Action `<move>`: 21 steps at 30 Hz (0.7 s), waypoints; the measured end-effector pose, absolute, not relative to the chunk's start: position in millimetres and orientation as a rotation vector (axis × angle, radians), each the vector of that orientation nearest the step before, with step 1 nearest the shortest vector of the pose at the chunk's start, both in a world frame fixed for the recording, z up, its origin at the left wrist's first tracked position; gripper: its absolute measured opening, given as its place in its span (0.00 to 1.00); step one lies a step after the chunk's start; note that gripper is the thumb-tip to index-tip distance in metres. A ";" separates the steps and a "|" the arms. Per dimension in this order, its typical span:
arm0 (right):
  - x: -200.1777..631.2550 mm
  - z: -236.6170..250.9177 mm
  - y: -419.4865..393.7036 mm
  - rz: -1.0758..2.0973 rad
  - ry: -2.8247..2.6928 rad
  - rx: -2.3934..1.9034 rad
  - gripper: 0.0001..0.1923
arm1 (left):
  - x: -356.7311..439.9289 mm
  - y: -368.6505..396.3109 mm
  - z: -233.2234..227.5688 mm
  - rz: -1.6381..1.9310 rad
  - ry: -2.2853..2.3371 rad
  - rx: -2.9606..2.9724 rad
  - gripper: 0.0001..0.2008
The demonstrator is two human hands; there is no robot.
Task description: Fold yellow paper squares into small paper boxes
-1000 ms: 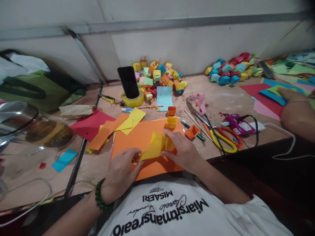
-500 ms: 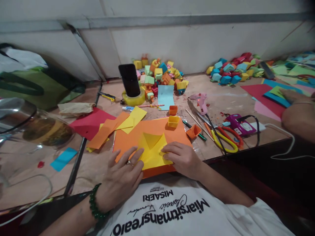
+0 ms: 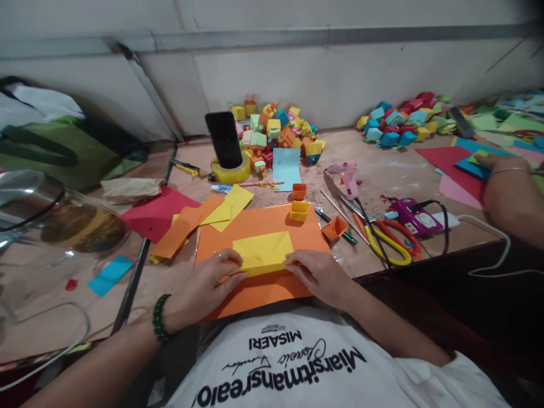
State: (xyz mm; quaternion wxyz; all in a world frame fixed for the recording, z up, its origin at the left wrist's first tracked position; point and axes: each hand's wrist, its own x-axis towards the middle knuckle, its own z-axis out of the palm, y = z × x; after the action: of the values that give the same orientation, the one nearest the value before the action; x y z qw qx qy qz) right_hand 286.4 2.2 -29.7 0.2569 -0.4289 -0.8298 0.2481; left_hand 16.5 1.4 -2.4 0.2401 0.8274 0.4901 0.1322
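Yellow paper [image 3: 266,249], creased near its lower edge, lies over a larger orange sheet [image 3: 263,294] on the brown table [image 3: 164,286], which runs back to a pale wall [image 3: 297,73]. Paper sits between my hands: left hand [image 3: 206,289] pinches its near left corner, thumb and fingers closed on it; right hand [image 3: 321,277] pinches the near right corner likewise. My fingertips partly hide both corners. Just beyond, on the orange sheet's far right part: a small yellow box [image 3: 300,211]. Beside the sheet, right: an orange box [image 3: 334,229] over a pen [image 3: 351,238], then scissors [image 3: 355,208] with a black cord across them, a pink glue gun [image 3: 349,182] and a purple device [image 3: 415,218]. Left: a red sheet [image 3: 159,209], partly under paper strips [image 3: 178,229], and a glass jar [image 3: 79,226]. Farther back: a phone [image 3: 224,139] leaning in a tape roll [image 3: 232,173], and two heaps of coloured boxes. Far right, another person's hand [image 3: 508,164] rests on papers.
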 end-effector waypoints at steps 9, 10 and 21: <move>273.2 -6.6 47.9 0.431 -2.441 -1.428 0.06 | 20.4 32.1 -7.1 0.439 1.555 2.055 0.15; 271.5 -5.3 52.4 0.455 -2.463 -1.450 0.08 | 21.6 32.9 -5.7 0.422 1.553 2.064 0.14; 275.0 -9.8 65.4 0.971 -2.328 -1.436 0.09 | 22.5 31.2 -5.2 0.488 1.487 2.019 0.15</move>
State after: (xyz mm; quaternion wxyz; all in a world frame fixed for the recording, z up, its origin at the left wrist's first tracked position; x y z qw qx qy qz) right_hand 275.0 65.4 -9.8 0.1190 -0.4912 -0.7964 0.3322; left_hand 22.5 31.2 -5.2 0.2891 0.7566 0.5572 0.1829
